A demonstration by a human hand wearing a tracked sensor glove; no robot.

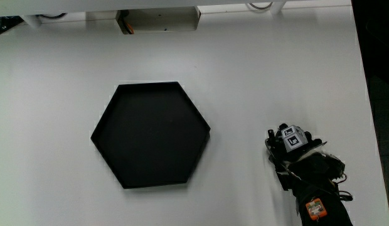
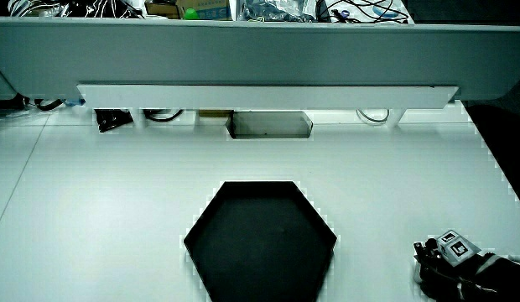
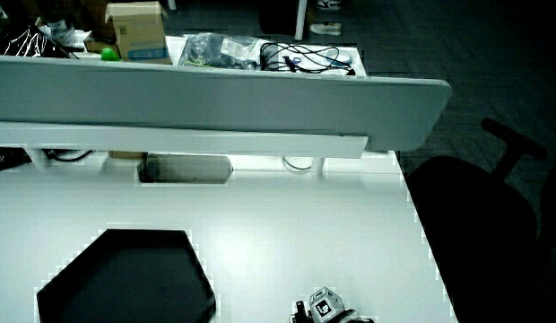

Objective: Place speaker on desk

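Item 1, worktop: white, seen in all three views, carrying everything I list below.

Item 2, hexagonal tray: black, shallow, low-walled, lying flat near the middle of the worktop. Both side views show it too, nearer to the person than the partition.

Item 3, cable cut-out: a rectangular recess at the worktop's edge under the partition, farther from the person than the tray.

Item 4, partition: low and grey. In a side view I see a cardboard box and a tangle of cables farther off than it.

Item 5, hand: black-gloved, low over the worktop, well apart from the tray and near the worktop's edge on the person's side. The patterned cube sits on its back, and an orange tag shows on the forearm.

I cannot tell whether the hand is open, closed or holding anything.

Item 6, speaker: I cannot make it out; the dark mass at the hand does not separate from the glove.
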